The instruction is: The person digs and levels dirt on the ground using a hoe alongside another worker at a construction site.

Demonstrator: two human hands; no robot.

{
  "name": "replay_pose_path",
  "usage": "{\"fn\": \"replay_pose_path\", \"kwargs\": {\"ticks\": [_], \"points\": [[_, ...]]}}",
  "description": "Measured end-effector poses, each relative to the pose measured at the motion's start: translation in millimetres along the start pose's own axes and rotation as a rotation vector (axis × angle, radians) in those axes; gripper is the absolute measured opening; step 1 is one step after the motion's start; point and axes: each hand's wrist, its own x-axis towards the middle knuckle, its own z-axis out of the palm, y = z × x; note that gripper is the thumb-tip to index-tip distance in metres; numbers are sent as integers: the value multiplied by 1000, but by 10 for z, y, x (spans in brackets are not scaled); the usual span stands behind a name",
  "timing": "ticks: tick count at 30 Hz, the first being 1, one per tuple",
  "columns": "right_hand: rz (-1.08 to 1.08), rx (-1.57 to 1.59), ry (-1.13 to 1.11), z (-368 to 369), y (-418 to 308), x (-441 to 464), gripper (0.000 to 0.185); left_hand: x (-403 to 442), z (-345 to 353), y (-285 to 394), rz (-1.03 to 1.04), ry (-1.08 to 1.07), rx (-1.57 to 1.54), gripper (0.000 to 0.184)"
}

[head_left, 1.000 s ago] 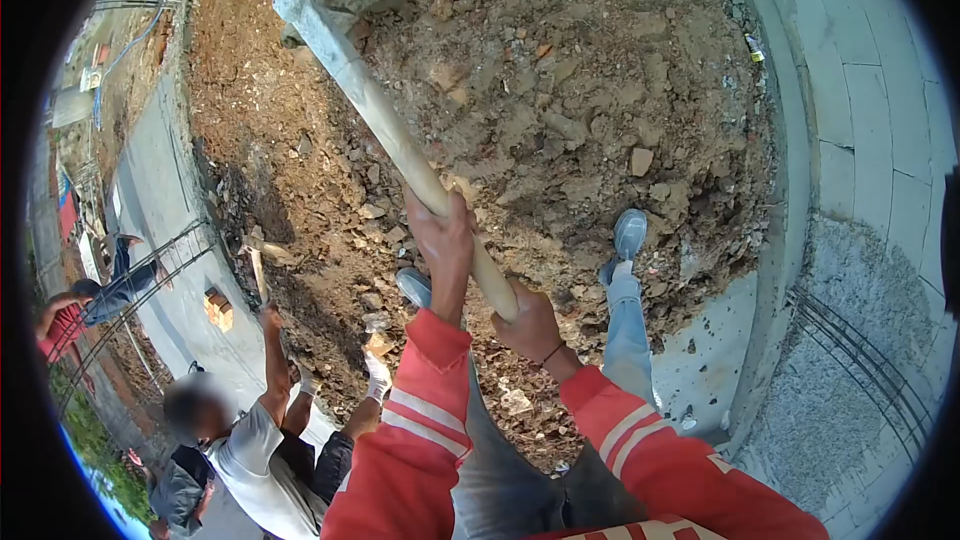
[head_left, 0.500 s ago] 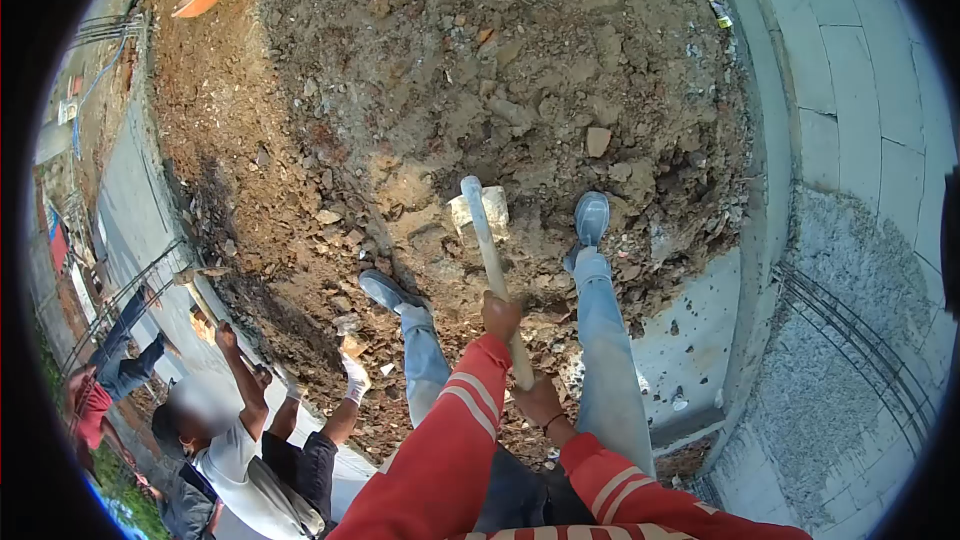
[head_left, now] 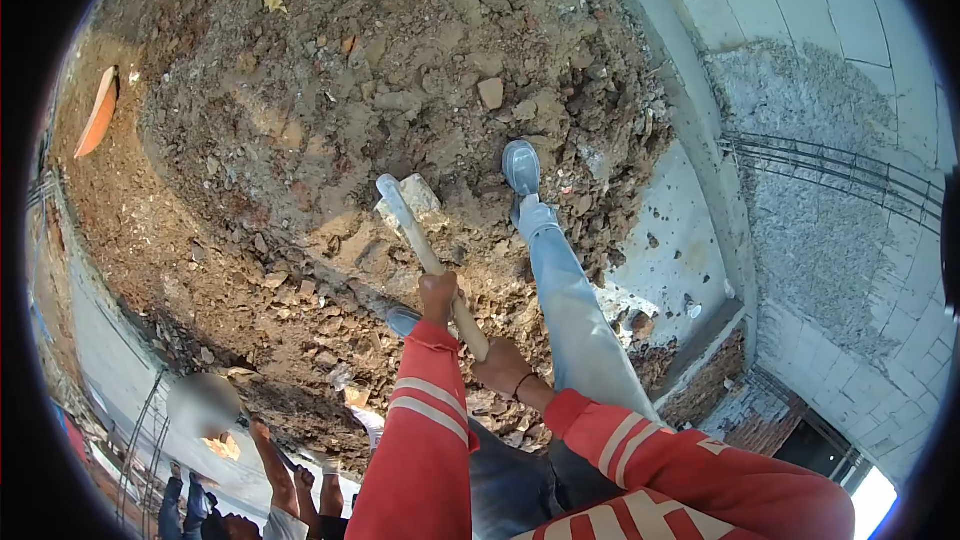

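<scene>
Both my hands are wrapped round the wooden handle of a hoe [head_left: 425,252]. My left hand [head_left: 438,297] grips around the middle of the handle, and my right hand [head_left: 503,367] closes on its butt end, nearer my body. The hoe's wide, dirt-crusted blade [head_left: 420,198] rests at the loose brown soil [head_left: 330,180], ahead of my feet. How deep its edge sits I cannot tell. My right shoe [head_left: 521,168] stands on the soil to the right of the blade. The other shoe [head_left: 402,320] is mostly hidden behind my left arm.
Another person's arm [head_left: 275,465] shows at the lower left, near steel bars [head_left: 145,440]. A block wall [head_left: 800,0] with protruding rebar [head_left: 830,165] stands at the right. A concrete slab [head_left: 670,230] borders the soil. An orange curved piece [head_left: 97,115] lies at the far left.
My view has turned, so the ground and the hoe appear farther left and more of the right wall shows. Both hands keep their hold. The other person has slipped lower in view.
</scene>
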Motion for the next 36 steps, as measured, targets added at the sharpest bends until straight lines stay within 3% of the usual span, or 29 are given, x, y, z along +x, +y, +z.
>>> {"fn": "replay_pose_path", "kwargs": {"ticks": [1, 3, 6, 8, 10, 13, 14, 17, 21, 24, 25, 28, 29, 32, 34, 35, 36], "points": [[-11, 26, 11, 76, -44, -5, 41, 94, -80, -140, 4, -13, 1, 12], [30, 30, 25, 164, -179, -79, 44, 349, -183, -394, 61, -127, -282, 14], [-12, 33, 69, 398, -33, -131, 44, 592, -163, -788, 196, -122, -176, 16], [40, 42, 94, 544, 83, -147, 44, 190, -305, -608, 181, -186, -290, 12], [15, -6, 120, 637, 196, -113, 44, 152, -307, -531, 337, -172, 5, 13], [24, 24, 106, 669, 178, -207, 47, 247, -232, -575, 255, -63, -15, 18], [47, 46, 118, 660, 176, -235, 46, 344, -214, -638, 225, -47, -79, 28], [-6, -9, 108, 703, 449, -122, 48, 56, -169, -349, 154, -13, -82, 35], [-78, -15, 87, 586, 585, -179, 51, 227, -98, -395, 202, 58, -62, 36], [-179, -15, 120, 619, 1126, -74, 50, 392, 57, -610, 334, 196, -100, 41], [-218, -13, 119, 599, 1368, 3, 47, 678, 101, -832, 430, 350, 80, 42], [-294, 9, 76, 316, 2176, 320, 46, 584, 457, -1259, 590, 580, 145, 39], [-328, -61, 46, 191, 2440, 412, 48, 294, 634, -1190, 418, 535, 58, 38], [-356, 48, 81, 17, 2995, 285, 50, 368, 848, -1767, 582, 636, 168, 40], [-341, -107, 77, -48, 3330, 41, 51, -49, 1043, -2158, 639, 602, 278, 42], [-326, -100, 118, 42, 3654, -48, 46, -211, 1166, -2297, 327, 390, -39, 31], [-307, -89, 157, 147, 3907, -87, 42, -346, 1330, -2552, 321, 443, 123, 32]]}}
